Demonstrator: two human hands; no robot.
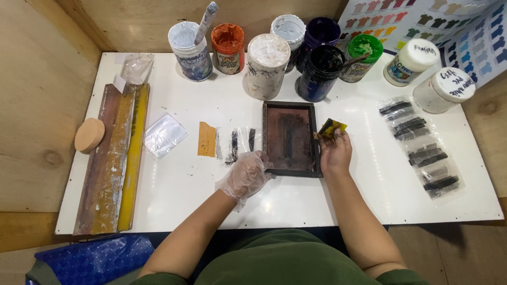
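A small dark-framed printing screen (291, 106) lies flat on the white table (185, 184), its mesh stained reddish brown. My left hand (246, 174), in a clear plastic glove, presses on the frame's near left corner. My bare right hand (335, 152) rests at the frame's right edge and pinches a small yellow card smeared with dark ink (332, 127). Just left of the frame lie an orange swatch (207, 139) and narrow clear strips with dark prints (233, 145).
Several ink tubs stand along the back edge, among them an open black one (320, 73) and a green one (363, 57). Long squeegees (113, 158) and a round wooden block (89, 135) lie at left. Clear bags of dark strips (420, 148) lie at right.
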